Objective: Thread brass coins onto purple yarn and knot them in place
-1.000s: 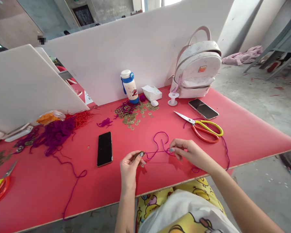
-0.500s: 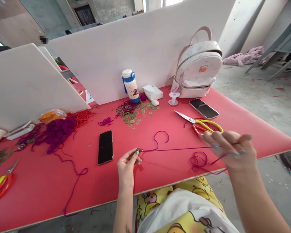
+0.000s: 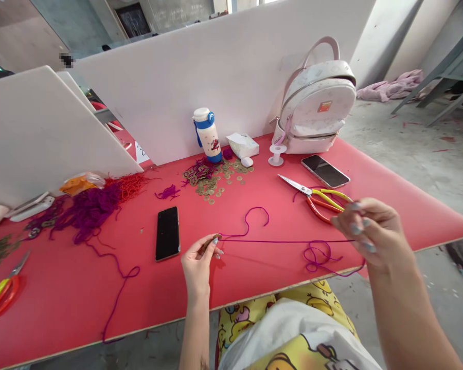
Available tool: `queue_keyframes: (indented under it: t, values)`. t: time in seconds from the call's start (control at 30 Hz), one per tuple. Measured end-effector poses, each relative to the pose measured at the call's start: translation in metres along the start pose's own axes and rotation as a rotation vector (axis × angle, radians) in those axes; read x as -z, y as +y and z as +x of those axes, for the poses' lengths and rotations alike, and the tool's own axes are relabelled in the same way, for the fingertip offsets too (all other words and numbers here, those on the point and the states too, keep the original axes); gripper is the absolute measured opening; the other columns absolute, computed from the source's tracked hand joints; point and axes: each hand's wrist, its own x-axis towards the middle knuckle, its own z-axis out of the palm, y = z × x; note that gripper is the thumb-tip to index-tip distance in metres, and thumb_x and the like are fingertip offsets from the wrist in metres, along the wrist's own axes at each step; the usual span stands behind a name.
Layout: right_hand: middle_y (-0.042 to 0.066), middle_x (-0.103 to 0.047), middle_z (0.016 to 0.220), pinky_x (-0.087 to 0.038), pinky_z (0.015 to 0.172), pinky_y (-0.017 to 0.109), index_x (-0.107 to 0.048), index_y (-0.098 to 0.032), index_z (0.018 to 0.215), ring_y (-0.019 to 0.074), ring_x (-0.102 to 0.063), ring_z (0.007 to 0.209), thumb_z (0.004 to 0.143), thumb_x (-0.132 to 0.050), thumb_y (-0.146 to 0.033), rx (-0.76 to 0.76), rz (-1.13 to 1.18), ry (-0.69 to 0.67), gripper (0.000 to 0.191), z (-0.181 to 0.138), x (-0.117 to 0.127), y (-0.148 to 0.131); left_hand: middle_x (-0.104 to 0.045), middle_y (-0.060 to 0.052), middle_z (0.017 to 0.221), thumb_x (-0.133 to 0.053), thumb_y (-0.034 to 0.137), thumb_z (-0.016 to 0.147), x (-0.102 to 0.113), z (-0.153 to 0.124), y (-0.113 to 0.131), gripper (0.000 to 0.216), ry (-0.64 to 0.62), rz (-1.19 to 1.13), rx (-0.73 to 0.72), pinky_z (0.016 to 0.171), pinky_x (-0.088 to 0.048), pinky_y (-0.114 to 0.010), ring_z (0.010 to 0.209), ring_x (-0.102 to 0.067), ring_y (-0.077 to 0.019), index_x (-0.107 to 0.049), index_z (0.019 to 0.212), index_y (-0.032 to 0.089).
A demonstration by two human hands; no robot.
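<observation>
Between thumb and fingers, my left hand (image 3: pixel 200 259) pinches a brass-coloured coin (image 3: pixel 216 237) just above the red tabletop. A purple cord (image 3: pixel 281 241) runs from the coin, straight and taut, to my right hand (image 3: pixel 374 231), whose fingers are curled closed on it. A short curved tail of cord lies on the table beyond the coin. Looser loops of the cord rest on the table near the front edge, by my right hand. Yellow-and-red scissors (image 3: pixel 312 195) lie partly behind my right hand, their blades pointing left.
Around a bottle (image 3: pixel 208 136) lies a pile of coins (image 3: pixel 210 180). A black phone (image 3: pixel 167 234) is left of my left hand. Purple yarn (image 3: pixel 90 210) is heaped at left, with second scissors (image 3: pixel 5 290) nearer. A spool (image 3: pixel 277 155), another phone (image 3: pixel 325 171) and a backpack (image 3: pixel 316 110) stand right.
My right hand has turned, its fingers now curling inward around the cord. My left hand has shifted slightly left with the coin, and the cord stays stretched.
</observation>
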Motion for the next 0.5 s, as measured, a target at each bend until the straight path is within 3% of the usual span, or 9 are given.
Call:
queue_keyframes:
  t: [0.1,0.2,0.33,0.4,0.5]
  values:
    - [0.000,-0.065,0.063,-0.009,0.035,0.024,-0.053,-0.035,0.130,0.0049,-0.023,0.033,0.079,-0.073,-0.033,-0.153,-0.099,-0.081,0.055,-0.002,-0.015,-0.001,-0.069,-0.002,0.059,-0.075,0.026,0.069,-0.005,-0.003,0.004,0.022,-0.023,-0.001,-0.011,0.056,-0.053,-0.023,0.053,-0.062,-0.0127,-0.075,0.089,0.015]
    - [0.001,-0.069,0.070,-0.018,0.032,0.022,-0.038,-0.032,0.141,0.0049,-0.027,0.033,0.082,-0.069,-0.033,-0.210,-0.159,-0.183,0.067,0.002,-0.032,0.005,-0.070,-0.002,0.062,-0.076,0.024,0.067,-0.013,-0.006,0.009,0.022,-0.040,-0.014,0.003,0.054,-0.053,-0.024,0.051,-0.061,-0.0123,-0.075,0.087,0.015]
    - [0.006,-0.073,0.084,-0.046,0.045,0.025,-0.059,-0.022,0.119,0.0095,-0.052,0.045,0.084,-0.065,-0.038,-0.245,-0.234,-0.296,0.039,0.010,-0.056,0.031,-0.072,-0.004,0.069,-0.076,0.022,0.066,-0.024,-0.013,0.016,0.021,-0.082,-0.024,-0.002,0.050,-0.053,-0.023,0.047,-0.061,-0.0115,-0.073,0.086,0.015]
    - [0.007,-0.073,0.084,-0.049,0.053,0.027,-0.066,-0.019,0.098,0.0142,-0.063,0.061,0.084,-0.065,-0.039,-0.224,-0.247,-0.320,0.024,0.013,-0.069,0.047,-0.073,-0.004,0.070,-0.074,0.020,0.068,-0.028,-0.016,0.019,0.018,-0.118,-0.015,-0.010,0.050,-0.053,-0.023,0.048,-0.062,-0.0116,-0.072,0.085,0.015]
    - [0.006,-0.071,0.082,-0.047,0.057,0.025,-0.066,-0.018,0.086,0.0152,-0.065,0.071,0.085,-0.063,-0.039,-0.187,-0.244,-0.353,0.021,0.012,-0.087,0.065,-0.073,-0.004,0.073,-0.072,0.018,0.070,-0.031,-0.022,0.023,0.014,-0.170,0.010,-0.018,0.052,-0.054,-0.023,0.050,-0.063,-0.0121,-0.071,0.084,0.015]
